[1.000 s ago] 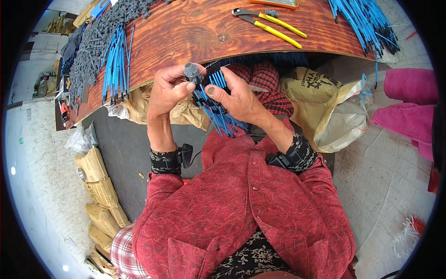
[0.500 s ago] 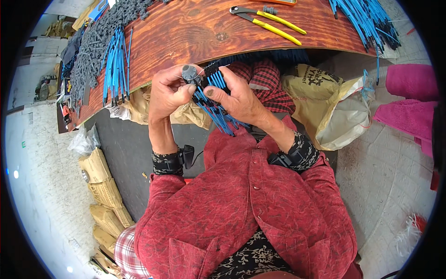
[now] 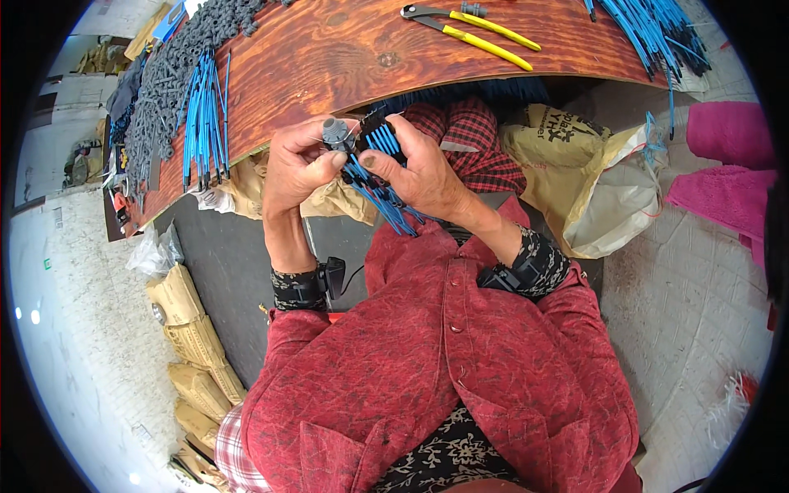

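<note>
In front of my chest, just off the table's near edge, my two hands work close together. My left hand pinches a small grey plastic fitting between thumb and fingers; its round top faces up. Wrapped by my right hand is a bundle of thin blue rods with black ends. The rods' upper ends point toward the fitting and their lower ends hang toward my lap. Whether a rod sits in the fitting is hidden by my fingers.
On the wooden table lie yellow-handled pliers, a heap of grey fittings and blue rods at left and right. A large open sack stands beneath at right. Paper packs line the floor at left.
My view has shifted slightly, so the table and pliers sit a little higher in the picture. Both hands keep nearly the same grip on the fitting and rods.
</note>
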